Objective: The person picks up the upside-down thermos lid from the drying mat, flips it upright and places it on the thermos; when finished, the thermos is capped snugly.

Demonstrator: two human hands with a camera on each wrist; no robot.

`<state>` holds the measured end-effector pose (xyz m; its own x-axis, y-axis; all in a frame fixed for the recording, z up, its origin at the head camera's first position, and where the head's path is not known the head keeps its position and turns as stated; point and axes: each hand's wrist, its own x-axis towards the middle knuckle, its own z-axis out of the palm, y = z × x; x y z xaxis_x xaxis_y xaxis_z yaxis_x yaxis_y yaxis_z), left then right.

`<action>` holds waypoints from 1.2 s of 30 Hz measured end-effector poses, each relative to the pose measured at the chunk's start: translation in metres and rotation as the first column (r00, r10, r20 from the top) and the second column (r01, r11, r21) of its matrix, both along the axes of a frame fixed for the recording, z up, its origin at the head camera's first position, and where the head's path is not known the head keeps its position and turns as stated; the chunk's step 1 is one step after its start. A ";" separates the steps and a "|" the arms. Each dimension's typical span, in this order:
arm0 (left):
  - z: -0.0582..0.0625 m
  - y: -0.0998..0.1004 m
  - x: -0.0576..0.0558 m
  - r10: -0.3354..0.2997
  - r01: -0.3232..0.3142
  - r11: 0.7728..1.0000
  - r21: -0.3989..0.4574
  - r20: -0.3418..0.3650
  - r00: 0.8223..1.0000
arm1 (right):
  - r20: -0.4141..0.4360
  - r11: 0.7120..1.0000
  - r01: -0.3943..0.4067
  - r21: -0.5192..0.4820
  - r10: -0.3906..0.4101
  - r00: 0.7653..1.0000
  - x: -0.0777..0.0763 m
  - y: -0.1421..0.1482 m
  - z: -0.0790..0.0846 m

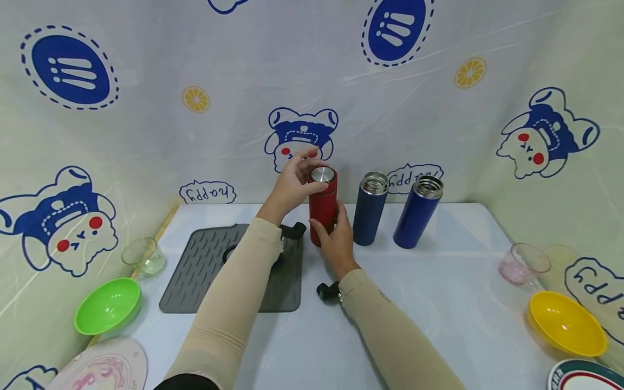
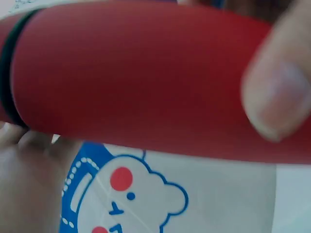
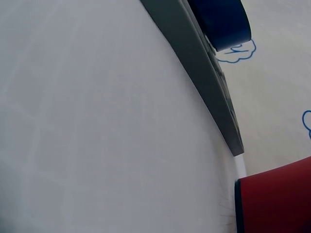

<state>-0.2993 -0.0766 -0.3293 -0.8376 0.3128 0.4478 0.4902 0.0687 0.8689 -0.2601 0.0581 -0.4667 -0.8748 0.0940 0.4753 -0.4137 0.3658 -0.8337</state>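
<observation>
A red thermos flask (image 1: 323,208) stands roughly upright at the middle back, its shiny steel-topped lid (image 1: 323,174) on it. My left hand (image 1: 291,187) grips the lid from the left, thumb in front and fingers behind. Lower down, my right hand (image 1: 336,238) holds the flask's body, its thumb (image 2: 279,99) across the red wall in the left wrist view. A dark ring (image 2: 8,68) marks the seam between lid and body. To the right are a dark blue flask (image 1: 369,211) and a brighter blue flask (image 1: 418,214), the latter leaning; both mouths are uncovered.
On the grey mat (image 1: 195,281), partly behind my left arm, sits a blue cylindrical piece (image 3: 226,22). A clear glass (image 1: 146,257), green bowl (image 1: 108,307) and pink plate (image 1: 104,365) line the left; a pinkish glass (image 1: 521,265), yellow bowl (image 1: 565,325) and rimmed plate (image 1: 585,374) the right.
</observation>
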 end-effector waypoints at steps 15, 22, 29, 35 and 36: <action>0.007 0.000 0.014 -0.013 0.012 1.000 -0.014 -0.031 0.999 | 0.011 1.000 0.001 -0.018 -0.001 1.000 0.004 0.000 0.001; -0.007 0.003 -0.002 0.064 -0.064 0.998 -0.027 -0.004 0.998 | 0.003 0.999 -0.016 -0.030 0.016 1.000 0.002 0.001 0.002; 0.015 0.004 0.020 0.022 -0.021 0.999 -0.027 0.006 1.000 | -0.033 0.997 -0.034 -0.072 0.032 0.999 0.000 0.003 0.001; 0.015 0.003 0.017 0.036 -0.034 0.998 -0.043 0.023 0.999 | -0.003 0.996 -0.045 -0.081 0.044 0.999 0.000 0.003 0.003; 0.012 0.002 0.013 0.009 -0.008 0.999 -0.041 0.031 0.999 | 0.003 0.996 -0.044 -0.082 0.045 0.999 0.001 0.003 0.003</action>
<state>-0.2860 -0.0743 -0.3171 -0.8539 0.3230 0.4080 0.4618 0.1090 0.8803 -0.2595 0.0615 -0.4634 -0.8812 0.0930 0.4635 -0.4240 0.2778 -0.8620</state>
